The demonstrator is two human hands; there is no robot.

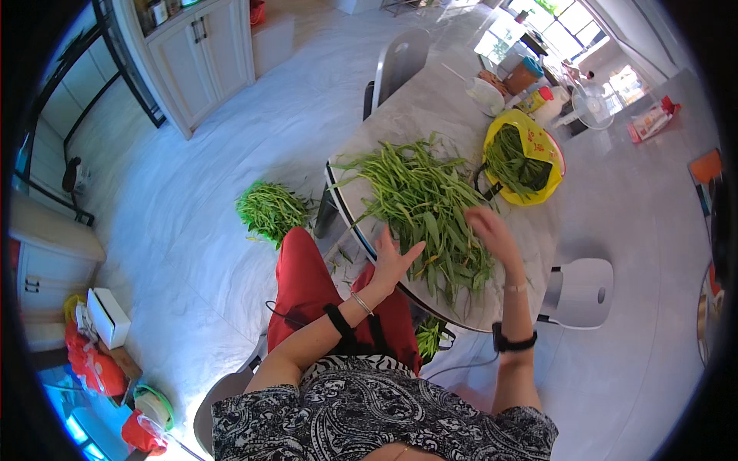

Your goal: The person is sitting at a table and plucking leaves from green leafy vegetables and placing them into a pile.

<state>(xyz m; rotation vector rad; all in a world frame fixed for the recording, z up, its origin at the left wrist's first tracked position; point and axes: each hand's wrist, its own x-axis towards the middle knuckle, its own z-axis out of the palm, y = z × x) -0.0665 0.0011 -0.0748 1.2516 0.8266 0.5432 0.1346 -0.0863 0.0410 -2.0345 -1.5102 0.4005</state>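
A large heap of long-leaved green vegetables (426,201), which looks like water spinach, is spread over the round marbled table (522,276). At the heap's near left side is my left hand (393,262), thumb and fingers apart, with nothing seen in it. My right hand (491,230) hovers by the heap's right edge, fingers bent and slightly blurred. Whether it holds a stem is hidden. Beyond it, a yellow plastic bag (545,147) stands open with more greens (510,158) inside.
A pile of cut greens (271,210) lies on the floor left of my knee. More greens (428,337) are below the table edge. Grey-white chairs (582,294) (402,63) stand around the table. Bottles (536,99) and a bowl (487,97) crowd its far side.
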